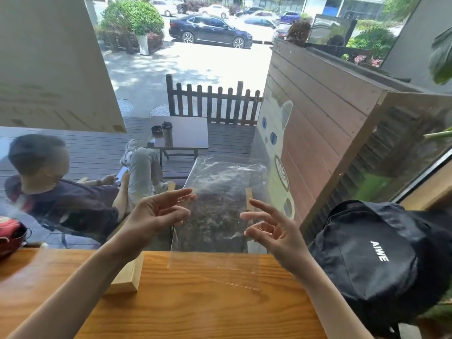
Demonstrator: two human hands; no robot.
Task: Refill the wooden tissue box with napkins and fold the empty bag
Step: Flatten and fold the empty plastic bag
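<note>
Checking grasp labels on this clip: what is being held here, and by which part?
The clear plastic bag, held up by its side edges: left hand pinches the left edge, right hand the right edge. Its bottom hangs over the wooden counter.

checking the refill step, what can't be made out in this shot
- Wooden tissue box: head view, the left forearm covers most of it, so napkins inside cannot be seen.
- Clear bag: see-through; its folds are hard to tell.
- Left hand and right hand: whether the fingertips pinch the bag is unclear.

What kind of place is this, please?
Probably a café: a wooden counter at a large window facing a deck with a small table and a seated person, parked cars beyond.
</note>
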